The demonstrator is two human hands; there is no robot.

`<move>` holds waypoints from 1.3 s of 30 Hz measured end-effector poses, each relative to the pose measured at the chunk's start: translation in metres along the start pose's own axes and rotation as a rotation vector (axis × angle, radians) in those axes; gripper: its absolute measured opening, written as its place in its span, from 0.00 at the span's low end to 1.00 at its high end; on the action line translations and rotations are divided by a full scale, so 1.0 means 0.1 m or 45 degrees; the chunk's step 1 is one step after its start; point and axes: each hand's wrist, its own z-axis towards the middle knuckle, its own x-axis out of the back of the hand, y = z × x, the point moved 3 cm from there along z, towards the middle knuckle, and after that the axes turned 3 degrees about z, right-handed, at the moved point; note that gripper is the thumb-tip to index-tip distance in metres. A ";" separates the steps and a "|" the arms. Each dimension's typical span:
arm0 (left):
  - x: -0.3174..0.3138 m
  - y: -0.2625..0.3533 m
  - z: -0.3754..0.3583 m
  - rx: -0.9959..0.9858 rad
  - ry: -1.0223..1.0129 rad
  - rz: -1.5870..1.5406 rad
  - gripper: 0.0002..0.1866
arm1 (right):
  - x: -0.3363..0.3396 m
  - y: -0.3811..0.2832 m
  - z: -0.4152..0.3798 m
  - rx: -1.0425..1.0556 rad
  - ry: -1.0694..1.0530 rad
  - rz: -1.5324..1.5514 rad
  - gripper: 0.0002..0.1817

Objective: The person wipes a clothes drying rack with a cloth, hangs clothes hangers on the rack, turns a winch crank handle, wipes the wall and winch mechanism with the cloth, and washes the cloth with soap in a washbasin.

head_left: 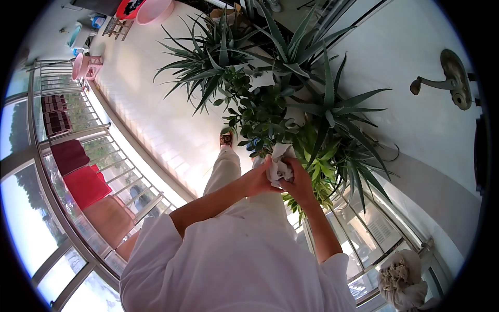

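A crumpled white cloth or tissue (280,169) is bunched between my two hands, in front of my waist. My left hand (257,179) grips its left side with bent fingers. On the other side, my right hand (298,182) is closed round the cloth's right and lower part. Just beyond my hands stand a leafy green plant (323,177) and a jade-like plant (262,112) with thick rounded leaves. Spiky aloe-like plants (332,109) rise behind and to the right. Some fingertips are hidden by the folds.
Barred windows (119,166) run along the left, with a red cloth (86,186) hanging there. A pink basin (155,11) and a pink stool (93,67) stand farther off. A door handle (442,83) juts out at right. My shoe (225,138) is on the pale floor (140,88).
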 end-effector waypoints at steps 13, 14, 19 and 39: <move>0.70 0.87 -1.53 -0.637 0.640 -0.080 0.19 | -1.20 -0.96 0.11 0.324 0.127 0.040 0.23; 0.98 1.04 -1.74 -0.726 0.652 -0.178 0.19 | -1.33 -0.99 0.20 0.331 0.209 0.096 0.23; 1.72 2.08 -3.46 -1.148 0.478 -0.173 0.15 | -2.30 -1.33 0.74 0.361 0.207 0.050 0.16; 3.07 5.01 -6.67 -1.867 0.739 -0.494 0.17 | -4.02 -0.61 3.70 -0.435 -0.028 -0.157 0.06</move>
